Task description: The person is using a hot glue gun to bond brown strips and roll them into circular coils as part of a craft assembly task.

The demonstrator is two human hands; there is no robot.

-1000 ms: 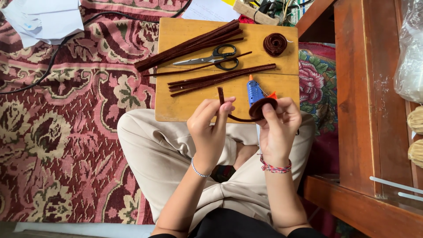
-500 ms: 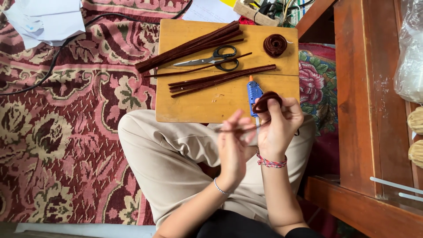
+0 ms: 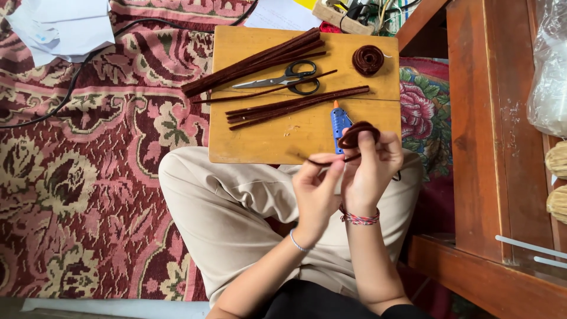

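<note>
Patterned red carpet [image 3: 88, 195] fills the floor, and a small wooden counter [image 3: 266, 139] rests against my knees. My right hand [image 3: 369, 168] pinches a half-wound brown coil [image 3: 358, 134] just above the counter's near edge, fingers pressed on its rim. My left hand [image 3: 316, 189] pinches the coil's loose tail [image 3: 322, 161] between thumb and fingertips. I judge the winding goes best with the tail kept taut and laid flat against the spiral. A blue glue gun [image 3: 339, 121], scissors [image 3: 283, 80], brown strips [image 3: 295, 106] and a finished coil [image 3: 368, 59] lie on the counter.
</note>
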